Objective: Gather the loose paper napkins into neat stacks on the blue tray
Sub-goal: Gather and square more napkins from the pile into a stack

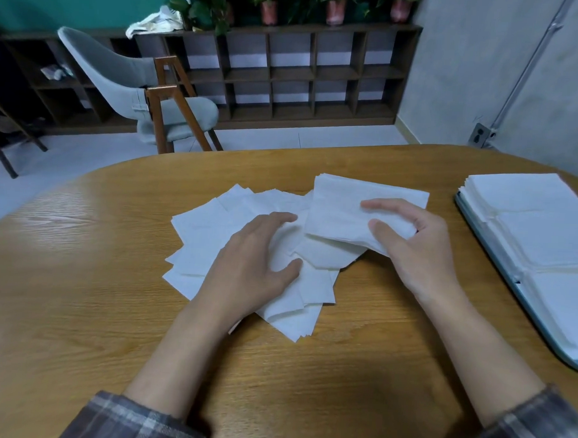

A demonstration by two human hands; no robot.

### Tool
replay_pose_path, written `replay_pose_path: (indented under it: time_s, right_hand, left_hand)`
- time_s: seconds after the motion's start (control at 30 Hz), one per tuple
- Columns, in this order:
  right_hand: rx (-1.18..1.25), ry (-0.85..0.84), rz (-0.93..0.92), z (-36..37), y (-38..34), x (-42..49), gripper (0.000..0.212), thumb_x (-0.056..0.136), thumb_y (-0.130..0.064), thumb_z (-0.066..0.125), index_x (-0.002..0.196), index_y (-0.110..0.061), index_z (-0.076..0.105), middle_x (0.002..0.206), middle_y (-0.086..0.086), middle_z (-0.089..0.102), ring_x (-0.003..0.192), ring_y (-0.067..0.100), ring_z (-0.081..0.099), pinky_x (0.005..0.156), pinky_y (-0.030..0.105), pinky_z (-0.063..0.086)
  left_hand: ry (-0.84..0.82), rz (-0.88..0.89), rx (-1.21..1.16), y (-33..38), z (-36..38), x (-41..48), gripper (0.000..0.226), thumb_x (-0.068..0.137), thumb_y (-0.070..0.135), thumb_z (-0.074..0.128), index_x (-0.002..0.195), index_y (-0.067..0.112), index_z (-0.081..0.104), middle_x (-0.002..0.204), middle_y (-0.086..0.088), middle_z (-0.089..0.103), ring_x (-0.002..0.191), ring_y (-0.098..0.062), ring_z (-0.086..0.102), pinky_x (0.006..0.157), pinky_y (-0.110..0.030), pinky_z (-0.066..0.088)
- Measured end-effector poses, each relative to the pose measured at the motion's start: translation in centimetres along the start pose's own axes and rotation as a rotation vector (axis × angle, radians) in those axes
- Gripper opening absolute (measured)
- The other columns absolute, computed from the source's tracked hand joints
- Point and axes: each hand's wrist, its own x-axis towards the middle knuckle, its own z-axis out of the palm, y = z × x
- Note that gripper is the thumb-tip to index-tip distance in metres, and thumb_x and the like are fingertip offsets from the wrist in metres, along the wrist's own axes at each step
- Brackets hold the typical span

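As they lie, white napkins (200, 238) overlap.

Right of the gripped bundle (341, 208), bare table (445, 239) is left free up to the tray (482, 229); leftward, napkins (207, 228) are spread.

the right hand (412, 247) grips a gathered bundle of napkins (354, 211), thumb on top, lifted over the wooden table (80, 276). the left hand (255, 270) rests with fingers spread on the loose pile of napkins (207, 235) fanned out beneath it. well to the right, the blue tray (497, 261) holds neat white stacks (545, 230), and a grey chair (137, 89) stands beyond the table.
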Motion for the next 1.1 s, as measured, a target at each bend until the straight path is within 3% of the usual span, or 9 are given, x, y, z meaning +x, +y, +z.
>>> replay_pose_path:
  time_s: [0.13,0.27,0.33,0.47,0.57,0.7,0.93,1.0,1.1]
  right_hand:
    - [0.019,0.021,0.001,-0.1,0.1,0.0,0.030,0.095,-0.001,0.067,0.105,-0.026,0.081,0.111,-0.024,0.076,0.114,-0.010,0.061,0.088,-0.001,0.037]
    - [0.023,0.023,-0.004,0.0,0.1,0.0,0.031,0.095,0.000,0.067,0.103,-0.027,0.081,0.110,-0.023,0.076,0.114,-0.007,0.063,0.087,0.001,0.038]
    - [0.017,0.023,-0.003,0.0,0.1,0.0,0.031,0.095,-0.001,0.067,0.103,-0.028,0.081,0.110,-0.024,0.076,0.115,-0.006,0.062,0.089,0.001,0.038]
    - [0.038,0.066,0.001,-0.1,-0.1,0.0,0.032,0.096,-0.002,0.066,0.105,-0.029,0.080,0.112,-0.020,0.075,0.114,-0.007,0.061,0.086,-0.001,0.039]
    - [0.053,0.082,0.010,-0.3,-0.3,0.1,0.032,0.096,-0.003,0.066,0.107,-0.031,0.080,0.113,-0.021,0.073,0.112,-0.011,0.060,0.084,-0.002,0.039]
    - [0.042,0.080,0.002,-0.3,-0.2,0.0,0.033,0.097,-0.004,0.067,0.109,-0.032,0.079,0.110,-0.029,0.072,0.111,-0.012,0.060,0.084,0.000,0.040]
    - [0.031,0.077,0.006,-0.4,-0.4,0.0,0.034,0.097,-0.004,0.066,0.110,-0.032,0.079,0.115,-0.020,0.073,0.111,-0.008,0.062,0.082,0.001,0.042]
    - [0.019,0.044,-0.003,-0.3,-0.5,-0.1,0.031,0.098,-0.006,0.067,0.109,-0.032,0.079,0.115,-0.020,0.074,0.112,-0.007,0.061,0.083,0.001,0.041]
    - [0.088,-0.055,-0.024,-0.1,-0.9,-0.2,0.016,0.101,-0.018,0.067,0.108,-0.024,0.080,0.114,-0.020,0.076,0.115,-0.010,0.061,0.090,0.000,0.037]
  left_hand:
    - [0.012,0.028,0.078,-0.5,0.1,0.2,0.051,0.091,0.037,0.075,0.139,0.037,0.056,0.132,0.017,0.063,0.124,-0.009,0.057,0.098,-0.033,0.049]
    - [0.079,0.082,0.102,-1.0,0.4,0.5,0.024,0.095,0.029,0.073,0.120,0.029,0.070,0.118,0.015,0.070,0.113,-0.012,0.064,0.090,-0.042,0.055]
    - [0.146,0.111,0.095,-1.3,0.6,0.6,0.010,0.099,0.026,0.071,0.107,0.026,0.076,0.108,0.014,0.073,0.104,-0.012,0.068,0.084,-0.042,0.057]
    - [0.266,0.235,0.067,-1.0,0.2,0.8,0.011,0.101,0.018,0.068,0.106,0.016,0.078,0.104,0.007,0.078,0.097,-0.013,0.071,0.084,-0.034,0.055]
    - [0.300,0.234,-0.062,0.3,-0.3,0.4,0.012,0.108,0.020,0.060,0.109,0.013,0.069,0.100,0.008,0.075,0.098,-0.006,0.068,0.085,-0.022,0.051]
    - [0.331,0.193,-0.272,1.7,-0.8,-0.1,0.011,0.111,0.019,0.052,0.101,0.017,0.057,0.079,0.016,0.058,0.071,-0.011,0.055,0.066,-0.022,0.043]
    - [0.411,0.069,-0.614,2.3,-2.2,0.0,0.012,0.112,0.022,0.049,0.104,0.019,0.057,0.065,-0.007,0.035,0.058,-0.015,0.034,0.054,-0.029,0.028]
    - [0.371,-0.012,-0.773,2.6,-2.6,-0.2,0.013,0.112,0.025,0.049,0.105,0.020,0.059,0.065,-0.005,0.047,0.057,-0.020,0.042,0.051,-0.031,0.034]
    - [0.235,-0.103,-1.088,3.3,-3.3,-0.3,0.014,0.111,0.023,0.048,0.107,0.015,0.059,0.080,-0.003,0.072,0.066,-0.017,0.067,0.054,-0.027,0.055]
